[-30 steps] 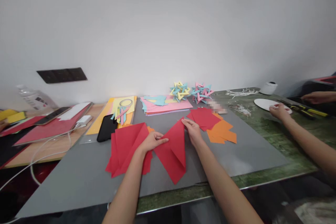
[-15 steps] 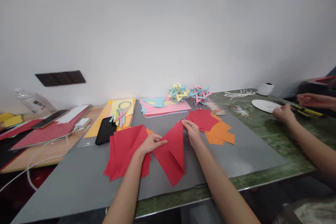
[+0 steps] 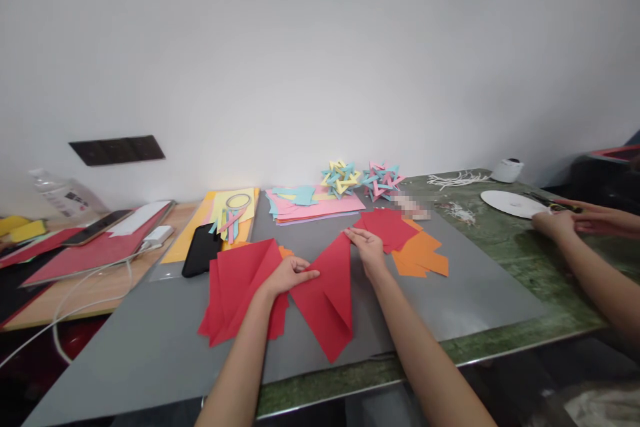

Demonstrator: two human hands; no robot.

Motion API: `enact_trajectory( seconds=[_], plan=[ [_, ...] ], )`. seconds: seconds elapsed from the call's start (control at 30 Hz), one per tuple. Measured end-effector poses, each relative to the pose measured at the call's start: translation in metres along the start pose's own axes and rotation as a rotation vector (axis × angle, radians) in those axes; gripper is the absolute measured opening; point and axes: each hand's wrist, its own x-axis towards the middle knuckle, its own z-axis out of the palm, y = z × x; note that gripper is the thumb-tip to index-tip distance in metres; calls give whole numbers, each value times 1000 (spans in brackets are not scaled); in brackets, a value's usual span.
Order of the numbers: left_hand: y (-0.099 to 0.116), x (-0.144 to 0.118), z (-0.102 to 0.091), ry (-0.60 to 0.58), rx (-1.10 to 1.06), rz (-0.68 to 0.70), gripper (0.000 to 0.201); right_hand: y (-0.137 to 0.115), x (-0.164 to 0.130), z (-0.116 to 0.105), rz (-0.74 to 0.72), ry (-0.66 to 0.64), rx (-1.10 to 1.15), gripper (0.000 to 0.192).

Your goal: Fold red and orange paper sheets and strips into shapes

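A red sheet of paper (image 3: 325, 290), partly folded over with a loose flap, is between my hands above the grey mat (image 3: 400, 327). My left hand (image 3: 290, 275) pinches its left edge with the thumb on top. At the upper corner, the fingertips of my right hand (image 3: 367, 247) are closed on the paper. A stack of red sheets (image 3: 240, 287) lies under and left of my left wrist, with bits of orange showing behind it. Beyond my right hand lie more red pieces (image 3: 387, 228) and orange paper pieces (image 3: 423, 253).
Two star-shaped paper balls (image 3: 383, 180) stand by the wall near stacked coloured paper (image 3: 320, 208). A black phone (image 3: 201, 250) and a tape ring (image 3: 239, 201) lie left. At right, another person's hands (image 3: 560, 221) work beside a white disc (image 3: 513, 203).
My hands have barely moved and keep hold of the red sheet, whose lower tip sits slightly lower. The other person's hands have come together near the disc, now around a dark-handled tool.
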Motion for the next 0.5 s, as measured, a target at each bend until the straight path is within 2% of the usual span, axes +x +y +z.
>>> enact_trajectory(
  seconds=[0.5],
  plan=[
    [3, -1, -1, 20, -25, -10, 35, -3, -1, 0, -28, -20, 75, 24]
  ],
)
